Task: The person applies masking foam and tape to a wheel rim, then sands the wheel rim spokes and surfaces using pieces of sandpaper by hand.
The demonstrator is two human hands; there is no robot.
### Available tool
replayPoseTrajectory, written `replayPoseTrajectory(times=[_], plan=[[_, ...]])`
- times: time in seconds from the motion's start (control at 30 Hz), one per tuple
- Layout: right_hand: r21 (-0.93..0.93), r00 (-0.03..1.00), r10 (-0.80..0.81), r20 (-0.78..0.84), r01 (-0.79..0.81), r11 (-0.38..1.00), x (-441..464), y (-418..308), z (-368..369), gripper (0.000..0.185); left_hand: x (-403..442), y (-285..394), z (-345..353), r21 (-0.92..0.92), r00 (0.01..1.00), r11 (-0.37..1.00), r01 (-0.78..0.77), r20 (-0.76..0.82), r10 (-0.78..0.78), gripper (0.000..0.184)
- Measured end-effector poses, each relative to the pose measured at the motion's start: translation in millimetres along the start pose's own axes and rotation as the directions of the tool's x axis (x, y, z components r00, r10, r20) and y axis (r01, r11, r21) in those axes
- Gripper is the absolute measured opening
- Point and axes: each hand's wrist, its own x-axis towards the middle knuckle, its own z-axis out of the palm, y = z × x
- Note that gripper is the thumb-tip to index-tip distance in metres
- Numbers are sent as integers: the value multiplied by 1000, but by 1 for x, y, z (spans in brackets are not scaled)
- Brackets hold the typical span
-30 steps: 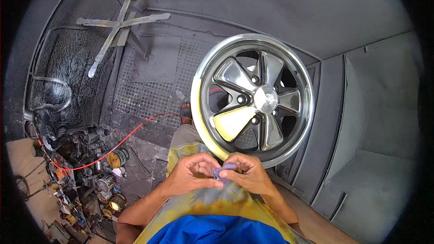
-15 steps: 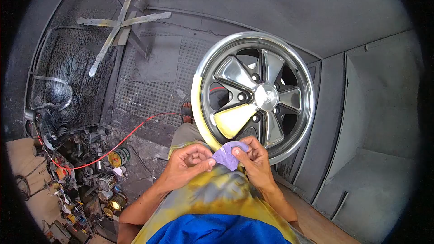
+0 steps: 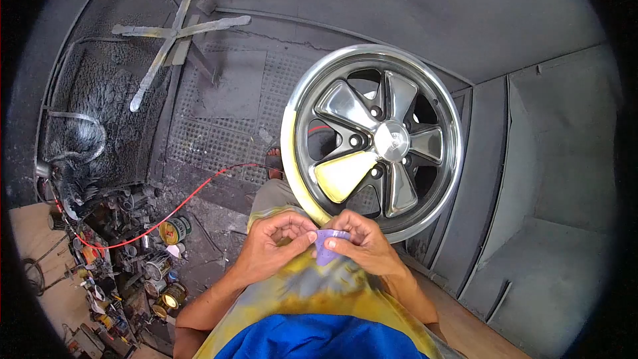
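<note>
A small purple sheet (image 3: 325,246) is held between both hands, above the paint-stained clothing on my lap. My left hand (image 3: 276,242) pinches its left edge between thumb and fingers. On the other side, my right hand (image 3: 362,244) grips it with the thumb across its face. Just beyond the hands stands a polished metal wheel (image 3: 392,143), with yellow covering one spoke and the lower left part of its rim. The right fingertips are close to the wheel's lower edge.
A cross-shaped stand (image 3: 175,33) is at the upper left. A red hose (image 3: 179,207) crosses the floor towards the wheel. Cans (image 3: 174,231) and assorted clutter (image 3: 100,292) lie at the lower left. Grey panels (image 3: 565,179) rise on the right.
The purple sheet went from bunched up to spread out, and now appears partly folded, a little lower and further left. My right hand moved up, then back down and left.
</note>
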Motion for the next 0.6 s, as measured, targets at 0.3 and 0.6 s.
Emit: replayPoseTrajectory(times=[0.3,0.6], plan=[[15,993,39,107,-41,999,-6,6,-4,17,0,-3,-11,-114,983,984,137,141,-121,15],[-46,997,41,-63,-44,998,3,5,3,22,4,-10,-12,-175,996,982,74,-28,-81,11]])
